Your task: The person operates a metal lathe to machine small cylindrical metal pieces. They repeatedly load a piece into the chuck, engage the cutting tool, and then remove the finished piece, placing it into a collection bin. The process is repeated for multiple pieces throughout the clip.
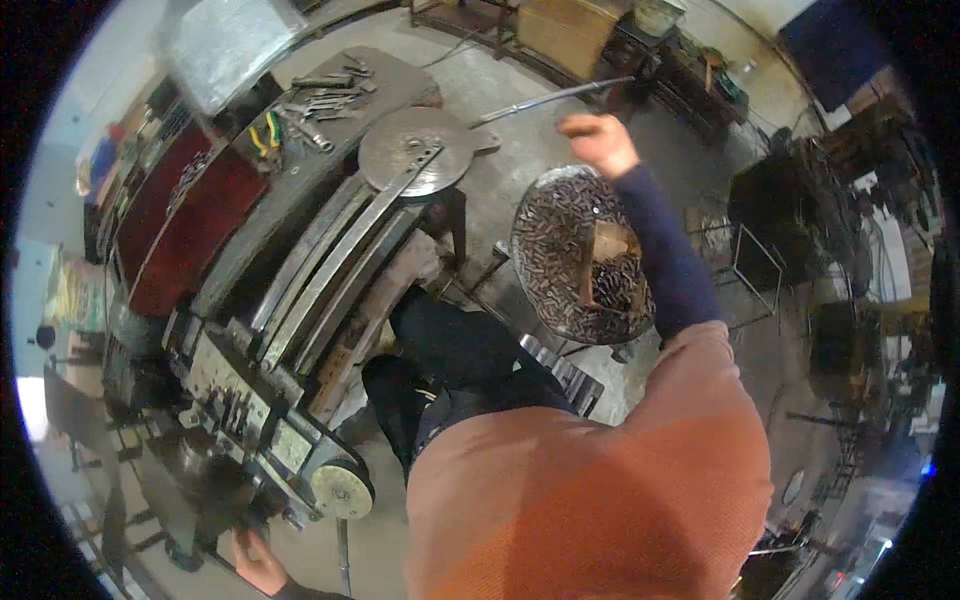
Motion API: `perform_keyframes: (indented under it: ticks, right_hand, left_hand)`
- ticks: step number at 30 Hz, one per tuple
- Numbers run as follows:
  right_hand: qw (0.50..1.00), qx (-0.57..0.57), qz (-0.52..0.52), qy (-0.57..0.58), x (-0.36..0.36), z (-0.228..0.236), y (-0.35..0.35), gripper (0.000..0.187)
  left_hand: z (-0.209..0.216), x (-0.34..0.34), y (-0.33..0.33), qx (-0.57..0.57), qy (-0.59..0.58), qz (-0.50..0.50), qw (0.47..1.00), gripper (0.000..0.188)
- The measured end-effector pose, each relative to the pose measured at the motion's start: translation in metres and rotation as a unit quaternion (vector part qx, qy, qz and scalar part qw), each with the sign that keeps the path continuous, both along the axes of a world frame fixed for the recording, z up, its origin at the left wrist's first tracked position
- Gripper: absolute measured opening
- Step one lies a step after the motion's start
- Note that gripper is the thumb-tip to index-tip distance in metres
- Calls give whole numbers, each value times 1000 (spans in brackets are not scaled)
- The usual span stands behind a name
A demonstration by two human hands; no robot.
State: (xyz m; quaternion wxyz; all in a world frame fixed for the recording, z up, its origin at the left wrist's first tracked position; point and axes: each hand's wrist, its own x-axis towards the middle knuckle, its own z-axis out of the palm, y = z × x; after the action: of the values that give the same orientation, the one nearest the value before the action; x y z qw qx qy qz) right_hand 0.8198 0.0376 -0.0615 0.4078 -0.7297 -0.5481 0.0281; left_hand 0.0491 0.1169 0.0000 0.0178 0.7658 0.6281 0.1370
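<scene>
My right hand (602,146) is raised at the upper right, its fingers bent and blurred. It is just below a long metal lever rod (545,101) that runs out from a round metal disc (415,150); whether they touch is unclear. At the lower left, my left hand (260,566) is beside the near end of a bench machine (290,440), its fingers partly lost against dark parts there. A round pan (560,332) full of small metal pieces (548,235) stands below my right forearm. A wooden-handled tool (588,265) and a tan block (612,240) lie on the pieces.
Long metal rails (345,250) link the disc to the machine. Pliers (268,135), wrenches and sockets (325,100) lie on the bench at the far left. A dark red panel (190,235) stands beyond the bench. Stands and equipment (770,190) line the right side.
</scene>
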Motion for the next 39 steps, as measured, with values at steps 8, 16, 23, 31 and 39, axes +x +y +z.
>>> perform_keyframes:
  ticks: [8, 16, 23, 31, 39]
  right_hand:
    - [938, -310, -113, 110, -24, -82, -142, 26]
    - [915, -398, -67, 31, -43, -147, -144, 24]
    - [877, -464, -76, -93, -41, -159, -147, 37]
    - [975, -218, -40, 0, -70, -64, -116, 39]
    - [896, 2, 396, 201, -239, 33, 25, 50]
  left_hand:
    - [-1, 34, 41, -54, -95, -75, 991, 36]
    - [6, 47, 30, -75, -112, -77, 988, 33]
    - [2, 58, 19, -109, -134, -74, 982, 33]
    - [3, 34, 14, -124, -126, -55, 983, 31]
    - [35, 139, 14, -130, -284, -144, 939, 23]
